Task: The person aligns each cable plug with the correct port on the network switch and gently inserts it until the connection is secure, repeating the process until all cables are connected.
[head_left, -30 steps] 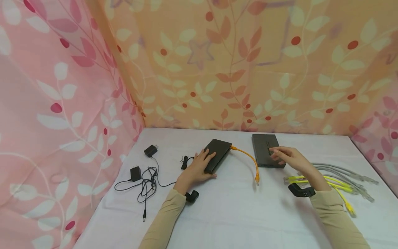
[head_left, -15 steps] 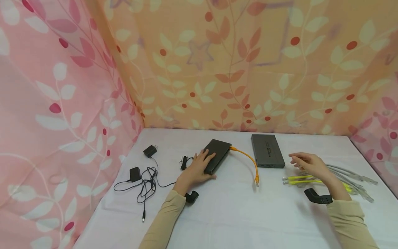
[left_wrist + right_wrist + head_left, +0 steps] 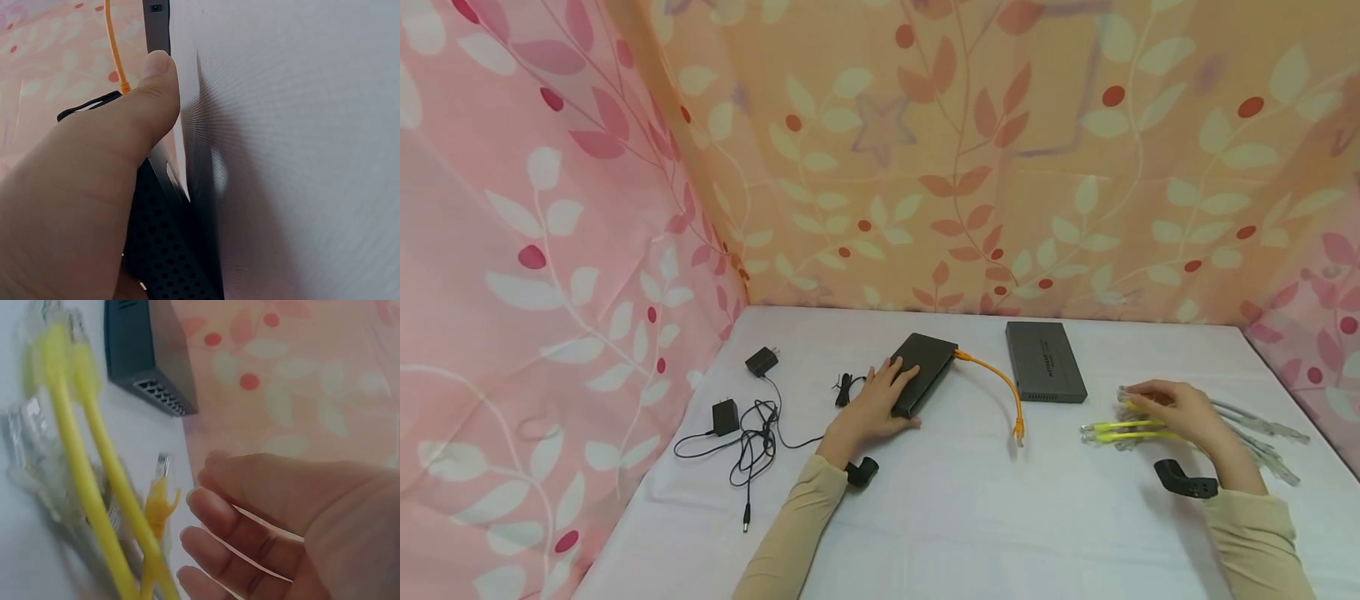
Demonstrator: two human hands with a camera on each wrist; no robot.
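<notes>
My left hand [image 3: 872, 408] holds a black router [image 3: 927, 367], fingers spread over its top and thumb along its near end. In the left wrist view the thumb [image 3: 140, 103] lies against the router's side. An orange network cable [image 3: 1000, 371] runs from the router's far right corner to a loose plug on the cloth. Over the bundled cables at the right, my right hand [image 3: 1180, 412] hovers with bent fingers and holds nothing. A yellow plug [image 3: 159, 509] lies right beside its fingertips, among yellow cables [image 3: 78, 456] and grey cables [image 3: 1262, 425].
A dark grey network switch [image 3: 1045, 362] lies between the router and the cables. Two black power adapters [image 3: 763, 362] with a tangled cord [image 3: 763, 442] lie at the left. A small tied black cable [image 3: 845, 389] sits beside the router. Patterned curtains [image 3: 880, 167] stand behind the table.
My right hand has moved from over the network switch rightward and down to the cables. The left hand stays on the router.
</notes>
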